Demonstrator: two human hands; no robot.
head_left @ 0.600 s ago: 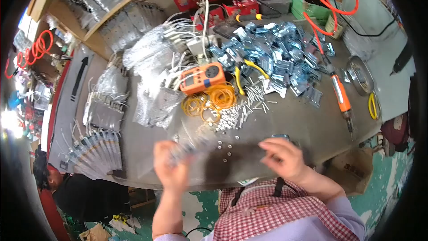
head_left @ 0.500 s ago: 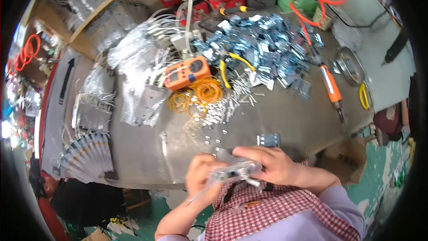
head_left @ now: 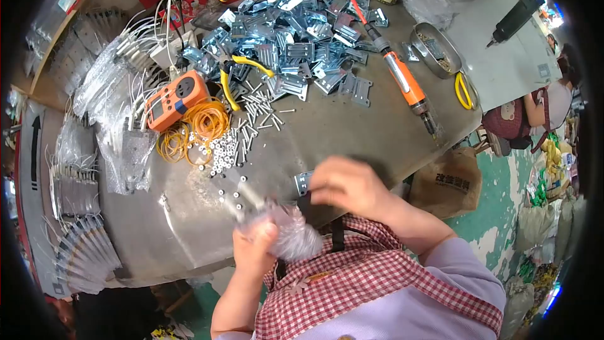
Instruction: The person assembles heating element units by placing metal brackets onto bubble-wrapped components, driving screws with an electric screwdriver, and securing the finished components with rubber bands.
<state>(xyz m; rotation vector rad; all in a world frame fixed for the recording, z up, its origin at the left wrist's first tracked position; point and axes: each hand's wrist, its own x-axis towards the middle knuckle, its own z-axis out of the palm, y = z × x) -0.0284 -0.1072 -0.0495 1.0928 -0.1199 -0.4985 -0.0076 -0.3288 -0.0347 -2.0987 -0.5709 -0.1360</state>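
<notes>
My left hand [head_left: 254, 249] is closed round a part in clear plastic wrap [head_left: 296, 236] at the table's front edge. A pale strip sticks out of its upper end, and motion smears the details. My right hand [head_left: 349, 186] is apart from it, over the table edge, its fingers blurred. Right beside those fingers lies a small metal bracket plate [head_left: 303, 182]. Above the left hand are a few loose white spacers [head_left: 237, 195], with a pile of them [head_left: 221, 158] and scattered screws [head_left: 257, 108] farther back.
A heap of metal brackets [head_left: 296, 44] covers the back. Around it are yellow-handled pliers [head_left: 228, 85], an orange meter [head_left: 176, 101], rubber bands [head_left: 207, 119] and an orange electric screwdriver [head_left: 404, 82]. Wrapped parts [head_left: 88, 252] fan out at left. A cardboard box [head_left: 447, 182] stands right; another person [head_left: 553, 104] sits beyond.
My right hand has let go of the wrapped part and moved up beside the bracket plate. My left hand keeps the part. The camera view has shifted, moving the table items leftward.
</notes>
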